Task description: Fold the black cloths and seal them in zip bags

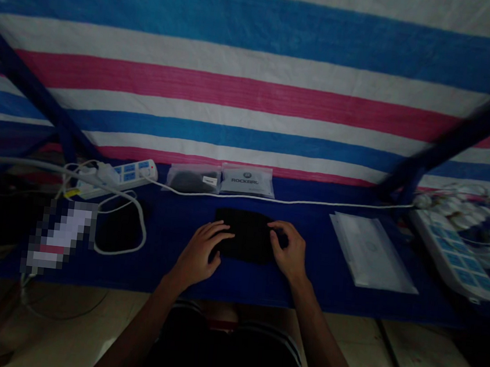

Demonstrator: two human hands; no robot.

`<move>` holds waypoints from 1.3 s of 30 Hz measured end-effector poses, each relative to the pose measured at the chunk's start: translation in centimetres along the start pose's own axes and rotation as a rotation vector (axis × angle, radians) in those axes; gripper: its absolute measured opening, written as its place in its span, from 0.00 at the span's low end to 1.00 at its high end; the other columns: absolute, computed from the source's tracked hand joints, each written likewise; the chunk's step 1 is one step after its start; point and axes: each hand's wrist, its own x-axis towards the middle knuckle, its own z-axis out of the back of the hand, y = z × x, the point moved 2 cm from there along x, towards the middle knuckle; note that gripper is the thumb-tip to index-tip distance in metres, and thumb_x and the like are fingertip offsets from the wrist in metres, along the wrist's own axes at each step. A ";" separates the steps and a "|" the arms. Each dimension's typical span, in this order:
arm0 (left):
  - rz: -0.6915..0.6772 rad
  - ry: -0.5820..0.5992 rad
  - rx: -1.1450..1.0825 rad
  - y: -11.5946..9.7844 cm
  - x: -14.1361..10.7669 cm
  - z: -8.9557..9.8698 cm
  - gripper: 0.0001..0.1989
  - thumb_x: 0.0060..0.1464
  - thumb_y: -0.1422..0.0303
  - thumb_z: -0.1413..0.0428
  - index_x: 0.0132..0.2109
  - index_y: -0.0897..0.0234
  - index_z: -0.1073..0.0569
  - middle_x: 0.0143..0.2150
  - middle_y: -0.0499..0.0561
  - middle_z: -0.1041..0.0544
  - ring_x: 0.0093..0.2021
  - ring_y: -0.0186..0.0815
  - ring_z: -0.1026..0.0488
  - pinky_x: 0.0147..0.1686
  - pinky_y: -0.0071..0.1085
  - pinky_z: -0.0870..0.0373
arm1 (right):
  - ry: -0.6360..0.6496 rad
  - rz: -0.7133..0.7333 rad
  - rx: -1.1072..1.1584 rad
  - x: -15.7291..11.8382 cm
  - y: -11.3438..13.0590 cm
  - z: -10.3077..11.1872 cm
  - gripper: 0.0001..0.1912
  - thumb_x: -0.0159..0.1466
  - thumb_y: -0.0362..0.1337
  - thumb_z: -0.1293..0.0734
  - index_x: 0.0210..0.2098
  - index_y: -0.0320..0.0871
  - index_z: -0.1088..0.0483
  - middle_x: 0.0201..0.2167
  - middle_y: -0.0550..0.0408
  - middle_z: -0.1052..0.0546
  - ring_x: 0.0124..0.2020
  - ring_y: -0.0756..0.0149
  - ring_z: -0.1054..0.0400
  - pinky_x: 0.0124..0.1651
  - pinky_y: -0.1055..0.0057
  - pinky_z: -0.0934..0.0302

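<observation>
A black cloth-like item (248, 236) lies flat on the blue table (312, 214) in front of me. My left hand (203, 252) rests at its left side, fingers apart, with the fingertips on its surface. At its right end is my right hand (288, 249), the index finger and thumb touching the edge of the black item, with what lies between them too dark to make out. Behind it stand two clear bags, one with a dark item (192, 181) and a small label, the other printed ROCKBRO (247, 182).
Power strips sit at left (134, 173) and right (460, 258) with tangled cables. A white cord (291, 202) crosses the table. Flat translucent bags (369, 252) lie right of my hands. A black item (118, 225) and a blurred-out object (62, 237) are at left. Striped sheeting hangs behind.
</observation>
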 end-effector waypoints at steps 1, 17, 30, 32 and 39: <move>0.008 -0.015 -0.014 0.1 0.0 -0.1 0.30 0.55 0.81 0.47 0.62 0.55 0.27 0.66 0.54 0.27 0.71 0.47 0.37 0.69 0.56 0.40 | 0.003 -0.001 0.000 0.0 0.0 0.0 0.09 0.70 0.41 0.35 0.44 0.47 0.24 0.43 0.49 0.20 0.42 0.56 0.26 0.49 0.57 0.31; 0.162 -0.284 -0.102 1.9 -0.3 0.0 0.10 0.65 0.69 0.46 0.47 0.56 0.20 0.46 0.52 0.16 0.53 0.45 0.23 0.59 0.49 0.28 | 0.366 0.175 0.117 -0.5 1.1 0.0 0.27 0.67 0.52 0.30 0.63 0.51 0.30 0.63 0.45 0.26 0.66 0.47 0.36 0.68 0.44 0.42; 0.257 -0.395 -0.146 1.6 -0.7 0.6 0.10 0.66 0.65 0.47 0.46 0.60 0.21 0.43 0.52 0.15 0.45 0.42 0.18 0.49 0.37 0.22 | 0.354 0.196 0.112 -0.5 0.9 -0.7 0.21 0.64 0.48 0.26 0.54 0.49 0.24 0.55 0.45 0.20 0.63 0.47 0.31 0.65 0.42 0.37; 0.241 -0.407 -0.167 1.4 -0.8 0.7 0.10 0.67 0.65 0.47 0.46 0.60 0.21 0.42 0.52 0.16 0.44 0.41 0.18 0.48 0.36 0.22 | 0.305 0.187 0.143 -0.6 0.7 -0.8 0.10 0.66 0.43 0.29 0.45 0.49 0.22 0.50 0.47 0.17 0.59 0.49 0.27 0.63 0.45 0.34; 0.183 -0.427 -0.203 1.0 -0.9 0.9 0.08 0.65 0.64 0.45 0.46 0.61 0.23 0.42 0.52 0.19 0.44 0.40 0.20 0.46 0.35 0.24 | 0.201 0.016 0.105 -1.0 -0.4 -0.7 0.09 0.67 0.42 0.32 0.42 0.47 0.21 0.41 0.49 0.15 0.42 0.54 0.19 0.48 0.56 0.26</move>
